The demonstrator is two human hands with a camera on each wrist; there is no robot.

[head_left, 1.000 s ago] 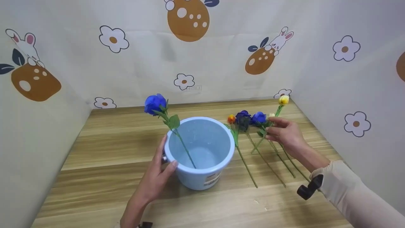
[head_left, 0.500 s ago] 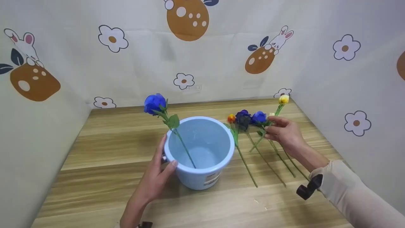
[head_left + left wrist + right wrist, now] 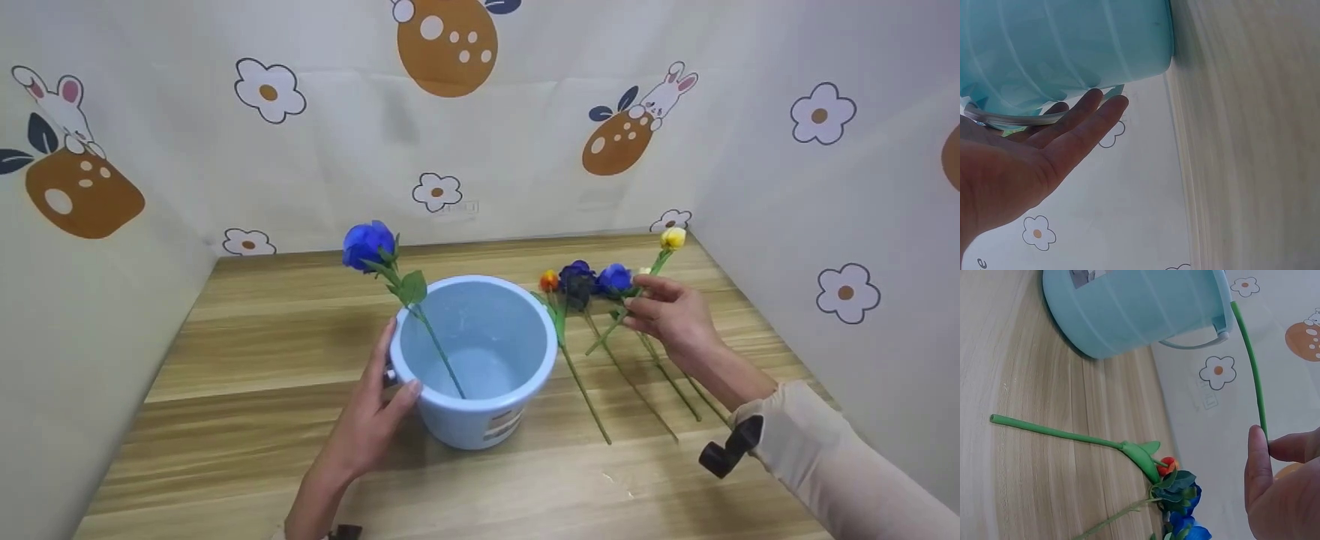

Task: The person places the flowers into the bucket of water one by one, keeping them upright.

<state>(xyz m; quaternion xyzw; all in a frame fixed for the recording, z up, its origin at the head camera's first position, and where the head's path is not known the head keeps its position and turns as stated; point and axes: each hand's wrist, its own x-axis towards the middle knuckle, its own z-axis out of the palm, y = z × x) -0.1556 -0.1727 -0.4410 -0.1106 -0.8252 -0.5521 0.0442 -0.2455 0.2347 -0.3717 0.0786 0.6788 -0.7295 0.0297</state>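
Observation:
My left hand [image 3: 367, 424] rests against the side of a light blue bucket [image 3: 480, 431], thumb at the rim. In the left wrist view its fingers [image 3: 1081, 126] lie fairly straight along the bucket wall, by the handle [image 3: 1022, 119]. A blue rose [image 3: 369, 246] leans inside the bucket, its bloom above the rim. My right hand [image 3: 675, 319] pinches the stem of a yellow tulip [image 3: 673, 238] between thumb and fingers. That tulip is raised over the other flowers, bloom up; its green stem [image 3: 1255, 371] slants down toward the bucket in the head view.
Right of the bucket lie an orange tulip [image 3: 550, 280], a dark rose [image 3: 577, 289], another blue rose [image 3: 615, 278] and a pale bloom [image 3: 643, 272] partly hidden by my right hand. All are on the wooden table [image 3: 262, 360]. Patterned cloth walls [image 3: 525, 150] surround it.
My right hand has shifted slightly left with the yellow tulip, and the lower end of its stem has swung left and up a little. My left hand and the bucket stay put.

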